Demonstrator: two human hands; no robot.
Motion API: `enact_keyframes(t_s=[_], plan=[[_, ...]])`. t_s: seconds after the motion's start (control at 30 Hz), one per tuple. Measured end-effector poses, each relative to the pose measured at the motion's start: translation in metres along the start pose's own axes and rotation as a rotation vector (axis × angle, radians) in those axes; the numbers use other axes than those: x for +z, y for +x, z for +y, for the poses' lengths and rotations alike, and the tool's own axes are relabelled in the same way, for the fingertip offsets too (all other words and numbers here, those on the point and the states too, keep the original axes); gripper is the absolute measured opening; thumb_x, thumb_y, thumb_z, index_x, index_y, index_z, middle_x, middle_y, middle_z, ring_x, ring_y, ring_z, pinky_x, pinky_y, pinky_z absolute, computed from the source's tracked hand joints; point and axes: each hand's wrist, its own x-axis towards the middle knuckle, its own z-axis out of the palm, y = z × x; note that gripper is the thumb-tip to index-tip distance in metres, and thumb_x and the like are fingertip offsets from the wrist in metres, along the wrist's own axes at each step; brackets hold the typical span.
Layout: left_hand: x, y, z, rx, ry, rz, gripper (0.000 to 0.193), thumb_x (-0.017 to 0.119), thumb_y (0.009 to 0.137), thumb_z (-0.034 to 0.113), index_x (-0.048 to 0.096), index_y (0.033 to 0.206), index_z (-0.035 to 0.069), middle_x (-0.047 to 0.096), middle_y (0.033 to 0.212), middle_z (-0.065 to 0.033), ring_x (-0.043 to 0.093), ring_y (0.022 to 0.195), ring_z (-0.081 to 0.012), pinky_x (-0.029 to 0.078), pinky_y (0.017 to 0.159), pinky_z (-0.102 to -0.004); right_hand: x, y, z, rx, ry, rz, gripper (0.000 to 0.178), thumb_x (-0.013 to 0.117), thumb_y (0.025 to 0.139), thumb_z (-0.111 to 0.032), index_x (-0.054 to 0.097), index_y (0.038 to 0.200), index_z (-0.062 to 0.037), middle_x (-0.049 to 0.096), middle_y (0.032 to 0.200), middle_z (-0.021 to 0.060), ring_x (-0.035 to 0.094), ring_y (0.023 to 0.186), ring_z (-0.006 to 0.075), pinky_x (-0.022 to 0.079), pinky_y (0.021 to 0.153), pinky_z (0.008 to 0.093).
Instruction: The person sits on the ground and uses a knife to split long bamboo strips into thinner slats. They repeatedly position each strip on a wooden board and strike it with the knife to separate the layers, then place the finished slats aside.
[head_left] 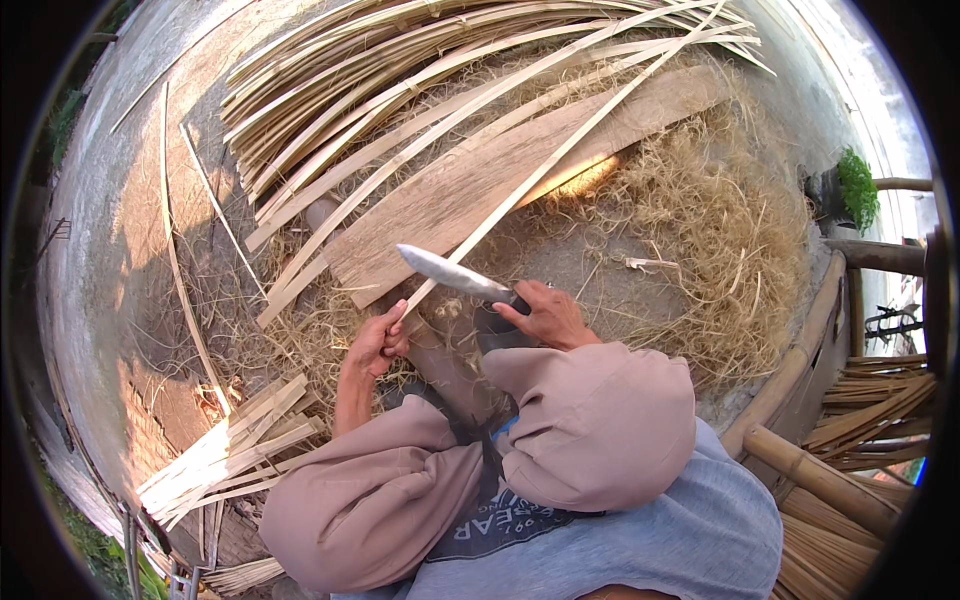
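My left hand (379, 341) is closed round the near end of a long, pale bamboo strip (560, 150). From there the strip slants away to the upper right, over a wide wooden board (480, 195) on the ground. In my right hand (549, 316) is the dark handle of a knife (452, 273), its broad metal blade pointing left. The blade lies just under or against the strip near my left hand; whether they touch I cannot tell. Both hands are just beyond my knees.
A large bundle of bamboo strips (330, 100) lies beyond the board. Curly shavings (720, 230) cover the ground at right. More cut strips (235, 450) are piled at lower left. A bamboo pole frame (800, 465) stands at right, near a green plant (857, 188).
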Motion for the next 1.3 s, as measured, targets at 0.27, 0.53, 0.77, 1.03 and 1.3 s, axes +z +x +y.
enact_keyframes(t_s=[0.27, 0.53, 0.77, 1.03, 1.3], plan=[[-0.009, 0.013, 0.002, -0.072, -0.153, -0.049, 0.054, 0.065, 0.104, 0.042, 0.041, 0.061, 0.019, 0.024, 0.047, 0.0074, 0.025, 0.040, -0.0102, 0.029, 0.051, -0.0289, -0.087, 0.083, 0.102, 0.437, 0.123, 0.385, 0.063, 0.059, 0.101, -0.058, 0.058, 0.075, -0.0004, 0.056, 0.059, 0.0148, 0.053, 0.055, 0.0278, 0.045, 0.055, 0.0433], [-0.007, 0.013, -0.003, -0.193, -0.327, -0.144, 0.054, 0.059, 0.107, 0.041, 0.042, 0.060, 0.020, 0.026, 0.046, 0.0074, 0.027, 0.041, -0.0095, 0.028, 0.051, -0.0285, -0.027, 0.050, 0.067, 0.064, -0.046, 0.107, 0.053, 0.069, 0.095, -0.056, 0.058, 0.085, -0.0052, 0.063, 0.077, 0.0160, 0.066, 0.069, 0.0377, 0.051, 0.061, 0.0473], [-0.015, 0.002, 0.012, -0.002, -0.112, -0.027, 0.050, 0.068, 0.102, 0.042, 0.045, 0.065, 0.017, 0.029, 0.050, 0.0077, 0.028, 0.043, -0.0086, 0.030, 0.050, -0.0281, -0.112, 0.083, 0.170, 0.484, -0.021, 0.446, 0.065, 0.062, 0.099, -0.061, 0.057, 0.074, -0.0009, 0.055, 0.060, 0.0121, 0.057, 0.058, 0.0266, 0.045, 0.057, 0.0443], [0.017, 0.002, 0.002, 0.569, 0.935, 0.438, 0.061, 0.059, 0.104, 0.052, 0.061, 0.066, 0.003, 0.047, 0.053, -0.0031, 0.044, 0.050, -0.0148, 0.034, 0.051, -0.0333, -0.043, 0.042, 0.037, 0.279, 0.119, 0.022, 0.060, 0.063, 0.099, -0.056, 0.060, 0.078, 0.0005, 0.061, 0.064, 0.0196, 0.062, 0.060, 0.0366, 0.048, 0.059, 0.0474], [0.011, 0.002, -0.005, 0.646, 1.007, 0.457, 0.058, 0.060, 0.104, 0.048, 0.062, 0.070, 0.001, 0.048, 0.056, -0.0096, 0.043, 0.052, -0.0163, 0.036, 0.053, -0.0369, -0.087, 0.078, 0.120, 0.412, -0.035, 0.347, 0.066, 0.058, 0.102, -0.059, 0.055, 0.068, -0.0025, 0.048, 0.051, 0.0072, 0.050, 0.049, 0.0228, 0.041, 0.051, 0.0423]])
